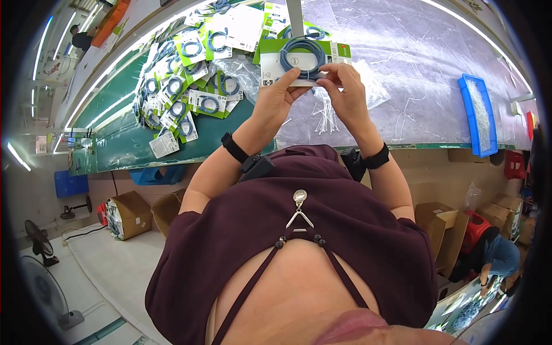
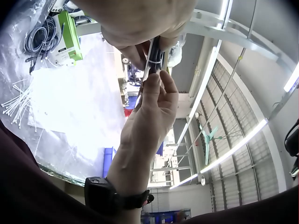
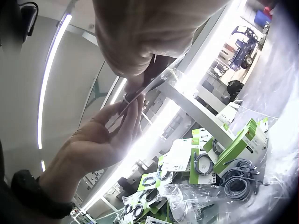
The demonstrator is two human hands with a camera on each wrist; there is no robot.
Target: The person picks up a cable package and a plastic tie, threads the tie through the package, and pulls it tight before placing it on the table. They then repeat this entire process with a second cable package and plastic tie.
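My left hand [image 1: 275, 103] grips a white and green cardboard card [image 1: 270, 62] from its left, with the thumb on its front. A blue-grey coiled cable [image 1: 286, 54] lies against the card. My right hand [image 1: 349, 98] pinches the lower right of the coil between thumb and fingertips. From the left wrist view, a thin white tie [image 2: 155, 61] crosses the cable just above the right hand's fingertips. In the right wrist view the card [image 3: 152, 85] shows edge-on between both hands. Loose white cable ties [image 1: 326, 119] lie on the table below the hands.
A heap of carded cables [image 1: 172, 86] covers the table's left side, beside clear plastic bags [image 1: 244, 75]. More loose coiled cables [image 3: 239, 179] lie near stacked cards [image 3: 243, 148]. A blue tray [image 1: 469, 106] of pale strands stands at right. A white post [image 1: 295, 20] rises behind the card.
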